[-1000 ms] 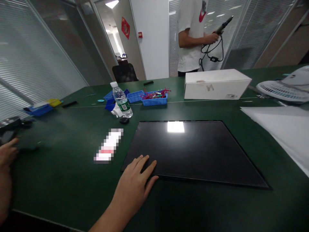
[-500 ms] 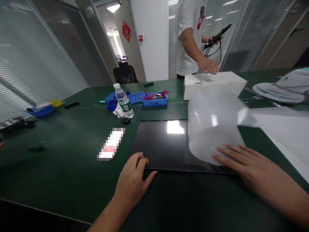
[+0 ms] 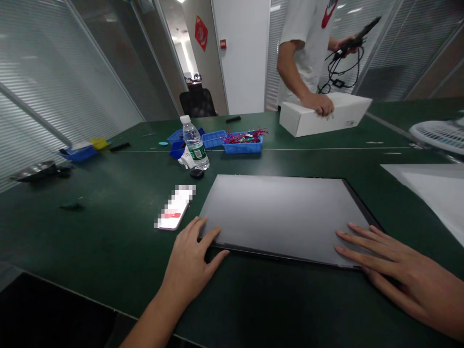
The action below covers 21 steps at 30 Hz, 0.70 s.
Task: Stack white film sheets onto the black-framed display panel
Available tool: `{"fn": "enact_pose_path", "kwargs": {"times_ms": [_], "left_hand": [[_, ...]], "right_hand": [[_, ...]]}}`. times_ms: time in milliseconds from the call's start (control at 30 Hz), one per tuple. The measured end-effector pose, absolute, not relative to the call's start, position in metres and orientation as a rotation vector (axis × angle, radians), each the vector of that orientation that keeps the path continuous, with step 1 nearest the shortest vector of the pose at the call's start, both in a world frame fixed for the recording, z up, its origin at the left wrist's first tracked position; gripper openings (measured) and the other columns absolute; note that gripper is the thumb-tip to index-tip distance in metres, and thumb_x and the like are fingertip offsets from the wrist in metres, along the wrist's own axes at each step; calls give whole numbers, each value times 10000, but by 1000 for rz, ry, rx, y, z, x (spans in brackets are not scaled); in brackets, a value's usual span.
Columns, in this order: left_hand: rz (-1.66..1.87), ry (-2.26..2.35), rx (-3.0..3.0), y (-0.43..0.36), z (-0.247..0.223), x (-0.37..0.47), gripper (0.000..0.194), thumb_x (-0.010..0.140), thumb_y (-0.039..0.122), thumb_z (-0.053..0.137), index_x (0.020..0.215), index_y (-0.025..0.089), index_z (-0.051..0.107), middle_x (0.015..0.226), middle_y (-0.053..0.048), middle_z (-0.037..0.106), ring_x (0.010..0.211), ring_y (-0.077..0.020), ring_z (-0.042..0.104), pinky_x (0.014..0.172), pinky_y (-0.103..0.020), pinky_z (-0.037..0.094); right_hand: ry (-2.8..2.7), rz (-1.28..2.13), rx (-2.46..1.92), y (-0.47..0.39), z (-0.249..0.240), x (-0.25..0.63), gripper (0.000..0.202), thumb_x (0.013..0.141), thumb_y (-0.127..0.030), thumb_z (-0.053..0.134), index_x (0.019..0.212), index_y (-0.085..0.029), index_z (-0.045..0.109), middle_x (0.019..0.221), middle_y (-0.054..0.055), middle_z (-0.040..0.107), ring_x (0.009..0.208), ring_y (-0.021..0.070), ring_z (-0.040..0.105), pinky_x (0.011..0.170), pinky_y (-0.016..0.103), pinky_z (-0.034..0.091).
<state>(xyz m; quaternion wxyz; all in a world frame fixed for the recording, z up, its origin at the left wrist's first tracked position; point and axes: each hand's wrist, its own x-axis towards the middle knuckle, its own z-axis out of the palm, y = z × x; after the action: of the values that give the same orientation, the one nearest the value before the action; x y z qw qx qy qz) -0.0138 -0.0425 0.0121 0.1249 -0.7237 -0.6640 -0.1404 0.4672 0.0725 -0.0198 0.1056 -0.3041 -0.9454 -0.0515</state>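
Observation:
A flat black panel (image 3: 362, 203) lies on the green table, with a pale translucent sheet (image 3: 279, 212) spread flat over most of its face. A dark strip of the panel shows along its right and front edges. My left hand (image 3: 190, 258) is at the front left corner, fingers apart, fingertips touching the edge. My right hand (image 3: 395, 270) rests with fingers spread on the front right corner, over the sheet. Neither hand holds anything.
Left of the panel lies a phone (image 3: 176, 208). Behind it are a water bottle (image 3: 196, 145), a black mouse (image 3: 196, 173) and a blue tray of red wires (image 3: 242, 145). A person grips a white box (image 3: 326, 118). White paper (image 3: 431, 188) lies right.
The sheet, curled up over the panel's right part before, now lies flat across it. The person's hand has closed on the white box, which is now turned. The view has shifted slightly.

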Motion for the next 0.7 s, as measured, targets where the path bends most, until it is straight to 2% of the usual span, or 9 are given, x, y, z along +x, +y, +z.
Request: {"fn": "enact_pose_path", "kwargs": {"times_ms": [133,233,433,600,700], "left_hand": [[-464,-1916,-2174,-44,6,-18,400,964,439,682,1302,231,730,1397,-140,689,1292,-359,651,1045,-570,575],[-544,-1873,-2177,-45,8,-18,352,968,448,678,1228,229,770,1324,-115,738,1229,-331,694,1023,-529,602],[-653,-1793,-2178,-44,9,-17,318,998,460,638,1107,213,805,1193,-101,788,1122,-297,743,952,-486,644],[-648,-1749,-2177,-44,7,-18,307,998,452,643,1069,205,810,1156,-101,798,1073,-291,758,929,-479,650],[-640,-1750,-2174,-45,6,-19,312,1001,465,636,1074,217,811,1161,-96,796,1079,-292,753,935,-482,645]], "right_hand": [[-2828,-182,-864,74,-28,485,676,972,-448,541,1626,-484,371,1621,-49,434,1465,372,446,1173,709,373],[-2838,-207,-873,75,-33,496,654,994,-462,515,1631,-481,365,1642,-61,403,1492,355,415,1186,683,378],[-2795,-81,-1131,71,-41,506,606,1043,-460,462,1638,-484,350,1694,-71,303,1540,324,338,1273,618,266],[-2751,-27,-1157,66,-39,500,602,1042,-464,475,1634,-492,365,1687,-69,323,1530,311,359,1300,572,266],[-2622,-36,-1254,68,-38,514,626,1040,-464,479,1654,-449,355,1689,-31,331,1534,316,353,1310,566,263]]}}
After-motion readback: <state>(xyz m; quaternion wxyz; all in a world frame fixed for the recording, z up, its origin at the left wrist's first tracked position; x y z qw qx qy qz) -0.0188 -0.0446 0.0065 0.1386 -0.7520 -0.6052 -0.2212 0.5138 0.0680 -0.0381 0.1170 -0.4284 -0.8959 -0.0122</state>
